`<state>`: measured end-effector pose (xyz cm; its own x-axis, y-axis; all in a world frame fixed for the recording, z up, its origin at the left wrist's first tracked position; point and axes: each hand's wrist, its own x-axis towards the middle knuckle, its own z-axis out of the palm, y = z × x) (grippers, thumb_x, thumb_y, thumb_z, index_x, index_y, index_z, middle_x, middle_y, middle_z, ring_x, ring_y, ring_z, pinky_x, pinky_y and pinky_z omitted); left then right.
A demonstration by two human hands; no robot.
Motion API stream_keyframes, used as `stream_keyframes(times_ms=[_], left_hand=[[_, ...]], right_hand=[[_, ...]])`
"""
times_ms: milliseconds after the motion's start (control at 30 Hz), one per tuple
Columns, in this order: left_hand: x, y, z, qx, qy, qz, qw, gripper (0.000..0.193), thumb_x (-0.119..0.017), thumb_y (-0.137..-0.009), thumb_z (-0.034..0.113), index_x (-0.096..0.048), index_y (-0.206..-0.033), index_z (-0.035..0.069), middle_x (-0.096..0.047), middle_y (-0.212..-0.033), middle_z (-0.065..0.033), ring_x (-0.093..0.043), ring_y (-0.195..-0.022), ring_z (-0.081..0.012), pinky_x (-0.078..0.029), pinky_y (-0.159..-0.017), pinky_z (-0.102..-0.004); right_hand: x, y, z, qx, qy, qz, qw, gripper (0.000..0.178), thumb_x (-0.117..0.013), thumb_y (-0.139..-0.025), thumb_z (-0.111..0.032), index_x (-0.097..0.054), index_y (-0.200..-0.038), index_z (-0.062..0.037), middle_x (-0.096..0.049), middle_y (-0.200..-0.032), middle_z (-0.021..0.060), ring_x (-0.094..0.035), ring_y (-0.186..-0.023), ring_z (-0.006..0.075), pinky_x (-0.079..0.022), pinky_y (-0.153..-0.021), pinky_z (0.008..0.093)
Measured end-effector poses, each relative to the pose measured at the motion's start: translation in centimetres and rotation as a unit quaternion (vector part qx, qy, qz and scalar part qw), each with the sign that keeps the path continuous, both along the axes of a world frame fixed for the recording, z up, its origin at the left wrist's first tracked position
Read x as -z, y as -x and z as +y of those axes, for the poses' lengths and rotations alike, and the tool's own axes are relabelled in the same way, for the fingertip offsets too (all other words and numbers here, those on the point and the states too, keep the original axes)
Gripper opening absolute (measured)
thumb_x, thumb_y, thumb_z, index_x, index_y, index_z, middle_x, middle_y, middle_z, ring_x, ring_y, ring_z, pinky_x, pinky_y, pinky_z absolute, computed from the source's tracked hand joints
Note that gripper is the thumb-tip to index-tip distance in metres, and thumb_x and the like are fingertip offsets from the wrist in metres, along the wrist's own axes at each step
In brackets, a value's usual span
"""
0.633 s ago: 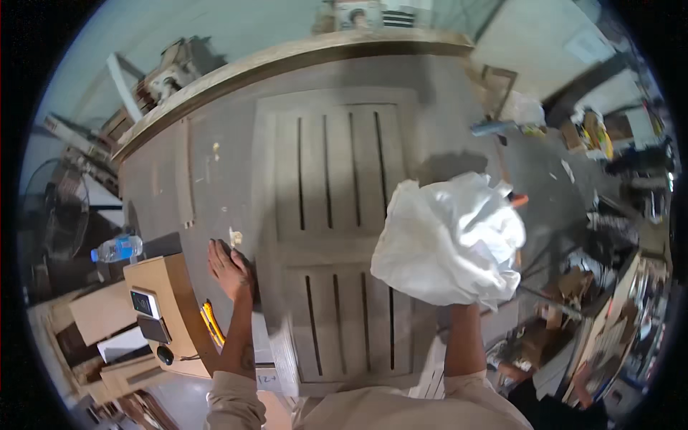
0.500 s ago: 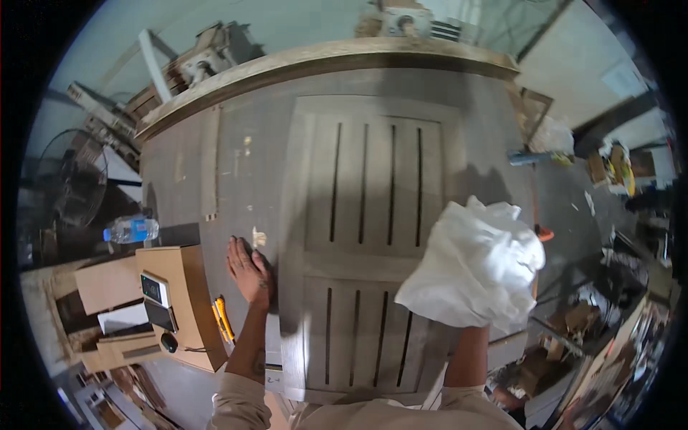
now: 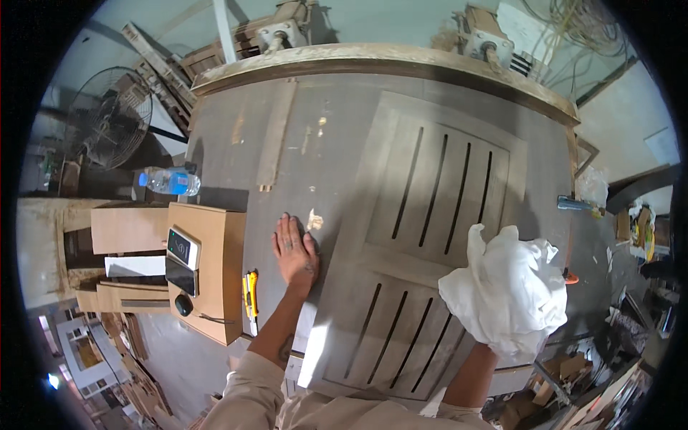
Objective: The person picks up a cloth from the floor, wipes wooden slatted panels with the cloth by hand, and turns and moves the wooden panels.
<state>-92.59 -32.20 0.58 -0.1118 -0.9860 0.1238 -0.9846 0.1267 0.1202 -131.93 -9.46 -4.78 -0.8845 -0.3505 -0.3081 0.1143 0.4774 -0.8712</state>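
Risks, left to right: a bump to the cardboard box could slide off the pale handheld device, the dark device and the black round object that rest on its top. The yellow cutter lies beside the box near the left forearm; a sideways sweep of that arm could displace it. The left hand is flat on the worktop, fingers extended and gripping nothing. The pale patch beside it, if loose debris, could mark the slotted panel if dragged across. The panel lies flat on the worktop, between the left hand and the white bundle; uneven pressure could shift it. The bundle covers the right hand, so the state of those fingers cannot be told. Its loose folds could snag on a slot or on the orange object at the right. Containers, left to right: the clear bottle has a blue cap fitted; its fill level is unclear. The box's contents are not visible. Whether the bundle is a bag or a cloth cannot be determined.
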Motion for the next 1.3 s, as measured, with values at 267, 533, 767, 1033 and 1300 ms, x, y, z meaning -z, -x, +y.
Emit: stream_keyframes(times_ms=[267,533,767,1033,1300], left_hand=[[-0.2,0.4,0.1,0.033,0.001,0.024,0.999,0.054,-0.043,-0.095,0.023,-0.032,-0.141,-0.001,-0.029,-0.15,-0.0154,-0.026,-0.139,-0.0305,-0.016,-0.113,-0.0478],[-0.9,-0.5,-0.1,0.044,-0.094,0.07,0.992,0.052,-0.036,-0.096,0.024,-0.037,-0.136,-0.009,-0.031,-0.146,-0.0237,-0.019,-0.14,-0.0363,-0.008,-0.114,-0.0522],[-1.9,-2.0,-1.0,0.029,-0.103,0.089,0.99,0.058,-0.043,-0.093,0.023,-0.03,-0.14,-0.008,-0.022,-0.151,-0.0219,-0.016,-0.142,-0.0336,-0.009,-0.114,-0.0523],[-2.3,0.7,-0.7,0.061,-0.108,0.062,0.99,0.06,-0.033,-0.097,0.031,-0.025,-0.142,-0.009,-0.013,-0.152,-0.0252,-0.011,-0.143,-0.0366,-0.005,-0.114,-0.0529],[2.3,-2.5,0.4,0.084,-0.013,-0.093,0.992,0.056,-0.039,-0.095,0.038,-0.045,-0.13,-0.005,-0.043,-0.137,-0.0233,-0.036,-0.132,-0.0372,-0.023,-0.108,-0.0552]], right_hand=[[-6.8,-22.4,-23.6,-0.079,0.219,0.056,0.971,0.05,-0.059,-0.086,-0.033,-0.055,-0.123,0.001,-0.055,-0.126,0.0187,-0.05,-0.117,0.0305,-0.037,-0.103,0.0437],[-7.9,-27.3,-35.3,-0.557,-0.174,0.245,0.774,0.068,-0.033,-0.095,-0.054,-0.058,-0.114,0.0068,-0.057,-0.116,0.0281,-0.055,-0.108,0.0405,-0.045,-0.09,0.0508],[-4.0,-27.0,-42.1,-0.471,-0.159,0.385,0.778,0.065,-0.033,-0.095,-0.051,-0.059,-0.115,0.0056,-0.054,-0.123,0.0267,-0.05,-0.117,0.0384,-0.041,-0.097,0.0502],[-2.8,-22.7,-43.6,-0.452,-0.07,0.477,0.751,0.023,-0.044,-0.087,-0.017,-0.064,-0.087,-0.0047,-0.063,-0.089,0.0168,-0.062,-0.084,0.0329,-0.052,-0.072,0.0439],[-16.6,-30.5,-20.4,-0.147,0.352,-0.423,0.822,0.045,-0.046,-0.098,-0.029,-0.046,-0.132,0.0,-0.057,-0.12,0.0099,-0.056,-0.108,0.0186,-0.045,-0.093,0.0359]])
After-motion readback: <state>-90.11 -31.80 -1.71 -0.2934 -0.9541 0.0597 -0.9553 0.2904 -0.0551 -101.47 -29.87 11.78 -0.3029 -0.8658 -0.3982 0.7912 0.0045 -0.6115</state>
